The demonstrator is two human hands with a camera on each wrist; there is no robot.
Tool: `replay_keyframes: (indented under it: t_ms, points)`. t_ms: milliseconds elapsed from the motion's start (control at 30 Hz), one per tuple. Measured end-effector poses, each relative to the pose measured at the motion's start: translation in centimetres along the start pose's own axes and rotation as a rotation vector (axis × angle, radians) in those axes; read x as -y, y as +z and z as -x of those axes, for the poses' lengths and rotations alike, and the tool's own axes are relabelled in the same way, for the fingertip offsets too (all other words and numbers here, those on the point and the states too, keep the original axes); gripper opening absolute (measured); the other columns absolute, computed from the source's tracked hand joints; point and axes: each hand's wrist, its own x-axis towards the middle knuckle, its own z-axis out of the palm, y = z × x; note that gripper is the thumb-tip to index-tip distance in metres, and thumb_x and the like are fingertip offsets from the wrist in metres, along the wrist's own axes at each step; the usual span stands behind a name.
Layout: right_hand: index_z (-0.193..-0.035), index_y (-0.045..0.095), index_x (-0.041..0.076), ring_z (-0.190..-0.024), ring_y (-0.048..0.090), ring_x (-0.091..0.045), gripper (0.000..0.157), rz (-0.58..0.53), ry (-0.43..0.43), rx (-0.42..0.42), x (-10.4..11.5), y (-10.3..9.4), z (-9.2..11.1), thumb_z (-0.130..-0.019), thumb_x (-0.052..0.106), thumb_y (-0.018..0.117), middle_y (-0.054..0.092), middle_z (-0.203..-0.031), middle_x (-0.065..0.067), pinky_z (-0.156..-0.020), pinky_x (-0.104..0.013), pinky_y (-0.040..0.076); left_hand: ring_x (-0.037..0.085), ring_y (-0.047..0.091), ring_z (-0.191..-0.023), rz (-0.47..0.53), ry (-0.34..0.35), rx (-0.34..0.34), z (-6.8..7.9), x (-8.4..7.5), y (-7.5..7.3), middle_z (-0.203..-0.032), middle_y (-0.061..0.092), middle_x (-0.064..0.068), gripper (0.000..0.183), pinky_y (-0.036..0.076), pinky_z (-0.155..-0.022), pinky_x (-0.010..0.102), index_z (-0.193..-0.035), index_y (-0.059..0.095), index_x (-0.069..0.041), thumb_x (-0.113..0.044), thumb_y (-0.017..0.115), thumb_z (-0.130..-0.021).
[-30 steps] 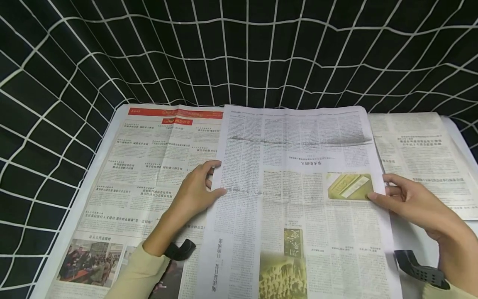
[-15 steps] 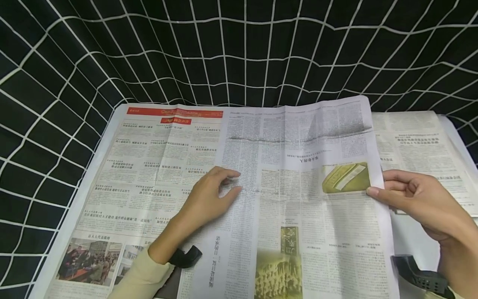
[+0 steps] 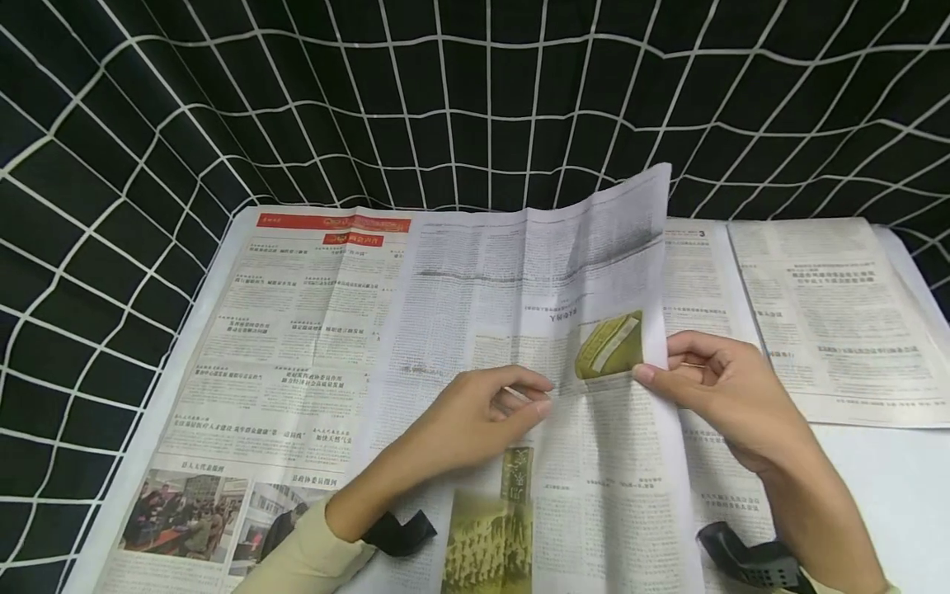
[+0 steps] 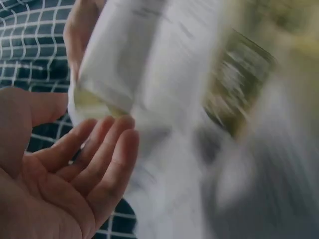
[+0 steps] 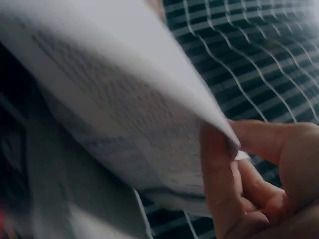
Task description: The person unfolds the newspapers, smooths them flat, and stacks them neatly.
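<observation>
A newspaper page (image 3: 445, 330) with an olive-toned photo is raised along its right edge and bends toward the left. My right hand (image 3: 727, 396) pinches that edge between thumb and fingers; the right wrist view shows the thumb on one face and the fingers on the other side of the page (image 5: 134, 104). Over the middle of the page, my left hand (image 3: 482, 417) has its fingers loosely extended and grips nothing. In the left wrist view, its fingers (image 4: 112, 169) are spread just short of the blurred page.
Beneath lies the rest of the newspaper, including a left page (image 3: 297, 330) with a red banner. Another folded newspaper (image 3: 839, 330) lies to the right on the white table (image 3: 868, 487). A black cloth with a white grid (image 3: 475, 91) rises behind.
My right hand has lifted the page's right edge and carried it left, uncovering a printed sheet below. My left hand has moved right from the page's left edge to over its middle.
</observation>
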Motion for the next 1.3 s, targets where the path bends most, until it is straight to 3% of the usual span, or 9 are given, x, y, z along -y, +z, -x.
replay_keyframes:
  t_ms: [200,267,400,600,733,867,1067,1167,1300]
  points:
    - [-0.099,0.070,-0.001,-0.058,0.055,-0.002,0.016,0.009,-0.031,-0.011,0.5,4.4,-0.1,-0.095,0.011,0.079,0.068,-0.071,0.008,-0.051,-0.023,0.048,0.001,0.073,-0.095,-0.010,0.012,-0.054,-0.2,-1.7,0.9,-0.112,0.077,-0.010,0.036,0.060,-0.082,0.020,-0.132,0.071,-0.023,-0.043,0.071,-0.101]
    - [-0.097,0.068,-0.003,-0.054,0.043,0.000,0.017,-0.023,-0.038,-0.007,0.5,5.3,-0.1,-0.095,0.010,0.079,0.058,-0.065,0.009,-0.045,-0.025,0.038,0.000,0.072,-0.092,-0.022,0.002,-0.073,-0.2,-1.9,1.2,-0.110,0.077,-0.010,0.040,0.059,-0.080,0.020,-0.131,0.069,-0.024,-0.046,0.074,-0.098]
    - [-0.095,0.066,0.000,-0.052,0.032,-0.001,0.019,-0.075,-0.029,-0.001,0.5,6.4,0.0,-0.094,0.012,0.081,0.047,-0.061,0.010,-0.042,-0.031,0.027,0.001,0.073,-0.090,0.006,-0.043,-0.081,-0.3,-2.1,1.4,-0.113,0.075,-0.009,0.048,0.059,-0.078,0.024,-0.130,0.062,-0.026,-0.048,0.081,-0.092]
    - [-0.097,0.065,0.002,-0.053,0.035,-0.002,0.022,-0.081,-0.014,0.005,0.7,7.2,0.2,-0.095,0.016,0.081,0.050,-0.060,0.009,-0.043,-0.028,0.032,0.000,0.070,-0.089,0.038,-0.124,-0.074,-0.4,-2.0,1.8,-0.117,0.066,-0.010,0.067,0.058,-0.076,0.028,-0.131,0.051,-0.030,-0.056,0.088,-0.082]
    - [-0.097,0.065,0.003,-0.055,0.042,-0.002,0.024,-0.061,-0.009,0.006,0.8,7.6,0.1,-0.094,0.018,0.083,0.056,-0.062,0.008,-0.049,-0.024,0.041,0.001,0.068,-0.088,0.009,-0.093,-0.124,-0.6,-2.3,1.8,-0.113,0.063,-0.010,0.075,0.057,-0.075,0.027,-0.135,0.045,-0.028,-0.054,0.090,-0.081]
    - [-0.098,0.064,0.003,-0.057,0.051,-0.002,0.022,-0.116,0.005,0.039,0.8,7.8,0.0,-0.094,0.016,0.082,0.061,-0.065,0.007,-0.052,-0.021,0.047,0.004,0.065,-0.086,-0.085,-0.048,-0.137,-0.6,-3.1,1.7,-0.114,0.061,-0.009,0.091,0.055,-0.072,0.025,-0.144,0.039,-0.028,-0.055,0.093,-0.076]
    - [-0.098,0.061,0.003,-0.055,0.049,-0.002,0.020,-0.195,0.011,0.063,0.9,7.6,0.0,-0.097,0.014,0.077,0.060,-0.068,0.007,-0.049,-0.020,0.046,0.012,0.066,-0.102,-0.123,-0.066,-0.072,-0.2,-3.9,1.9,-0.134,0.059,0.000,0.096,0.055,-0.074,0.023,-0.155,0.029,-0.023,-0.054,0.086,-0.084]
    - [-0.104,0.062,0.004,-0.060,0.052,-0.002,0.015,-0.214,-0.006,0.073,1.0,7.5,0.1,-0.103,0.017,0.071,0.064,-0.076,0.007,-0.052,-0.020,0.047,0.013,0.064,-0.115,-0.097,-0.073,-0.070,0.0,-4.2,2.1,-0.141,0.055,0.001,0.096,0.056,-0.078,0.022,-0.157,0.028,-0.020,-0.056,0.083,-0.086]
    - [-0.108,0.061,0.008,-0.063,0.047,-0.002,0.010,-0.263,-0.039,0.104,0.8,7.3,0.2,-0.110,0.017,0.058,0.056,-0.076,0.010,-0.053,-0.018,0.046,0.015,0.063,-0.118,-0.079,-0.066,-0.080,0.2,-4.6,2.1,-0.141,0.054,0.000,0.093,0.056,-0.081,0.023,-0.156,0.029,-0.020,-0.056,0.081,-0.088]
